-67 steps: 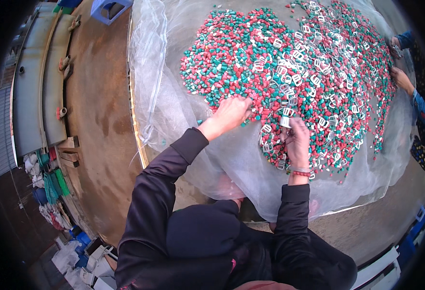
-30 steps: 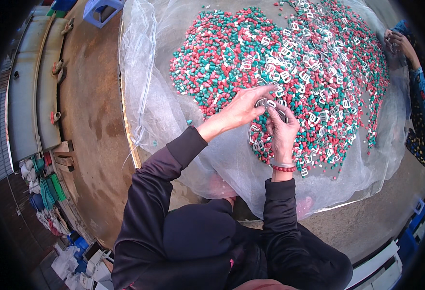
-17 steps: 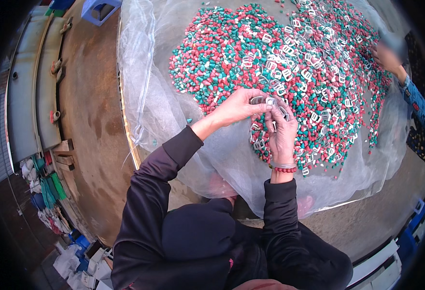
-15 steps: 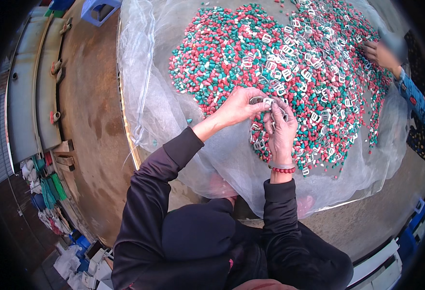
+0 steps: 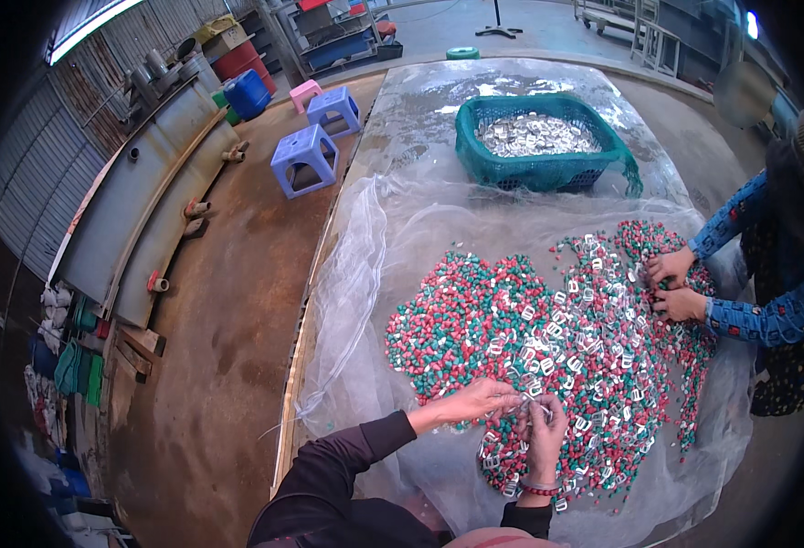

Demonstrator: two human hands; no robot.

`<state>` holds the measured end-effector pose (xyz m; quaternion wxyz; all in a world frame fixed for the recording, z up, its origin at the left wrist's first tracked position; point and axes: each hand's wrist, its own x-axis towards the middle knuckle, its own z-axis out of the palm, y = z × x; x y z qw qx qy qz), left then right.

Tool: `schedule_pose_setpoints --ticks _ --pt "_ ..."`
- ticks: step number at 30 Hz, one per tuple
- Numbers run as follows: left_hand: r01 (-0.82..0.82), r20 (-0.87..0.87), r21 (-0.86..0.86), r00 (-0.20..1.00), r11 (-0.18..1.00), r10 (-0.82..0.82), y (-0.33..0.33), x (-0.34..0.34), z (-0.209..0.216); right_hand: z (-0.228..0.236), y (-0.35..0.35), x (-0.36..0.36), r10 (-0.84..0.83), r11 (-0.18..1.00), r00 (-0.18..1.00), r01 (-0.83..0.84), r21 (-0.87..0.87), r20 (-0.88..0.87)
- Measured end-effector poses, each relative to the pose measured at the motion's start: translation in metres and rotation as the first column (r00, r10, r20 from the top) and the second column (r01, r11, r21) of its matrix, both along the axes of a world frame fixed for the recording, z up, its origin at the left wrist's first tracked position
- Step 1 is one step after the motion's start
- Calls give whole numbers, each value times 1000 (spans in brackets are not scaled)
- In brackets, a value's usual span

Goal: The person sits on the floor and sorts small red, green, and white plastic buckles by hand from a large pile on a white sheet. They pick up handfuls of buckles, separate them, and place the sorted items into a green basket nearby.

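Observation:
A wide pile of small red and green pieces (image 5: 475,320) mixed with silver metal clips (image 5: 585,329) lies on a clear plastic sheet (image 5: 375,274) over a table. My left hand (image 5: 480,399) and my right hand (image 5: 545,431) meet at the pile's near edge. The fingertips of both pinch a few silver clips (image 5: 532,403) between them. A red band sits on my right wrist. Dark sleeves cover both my forearms.
A green basket (image 5: 475,151) of silver clips stands at the table's far end. A co-worker in blue patterned sleeves has both hands (image 5: 674,285) in the pile's right side. Purple stools (image 5: 303,157), a blue barrel (image 5: 248,91) and a long grey trough (image 5: 137,210) stand at the left.
The view has tilted up, bringing the basket and stools into sight. My hands, apart 2.2 s ago, have come together on the clips and stay joined. The co-worker's hands have shifted on the pile.

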<state>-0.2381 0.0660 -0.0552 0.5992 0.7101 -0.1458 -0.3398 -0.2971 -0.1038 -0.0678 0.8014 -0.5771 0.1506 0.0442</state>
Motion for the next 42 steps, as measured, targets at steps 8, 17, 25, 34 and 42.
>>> schedule_pose_setpoints --ticks 8,17,25,34,42 --pt "-95 -100 -115 992 989 83 22 11 -20 0 -70 -17 -249 721 950 51 691 190" --pt "-55 563 712 642 700 -521 -28 -1 -75 -21 -77 -19 -147 975 987 157 157 -70" --pt "-18 474 374 863 927 -175 -12 20 -63 -99 -35 12 57 465 998 -46 -884 -23" --pt "-309 -468 -252 868 917 164 18 23 -34 -78 -18 3 144 979 968 -110 169 -206" --pt "-44 609 711 538 702 -583 -31 10 -83 -45 -67 -19 -73 902 991 113 417 -111"
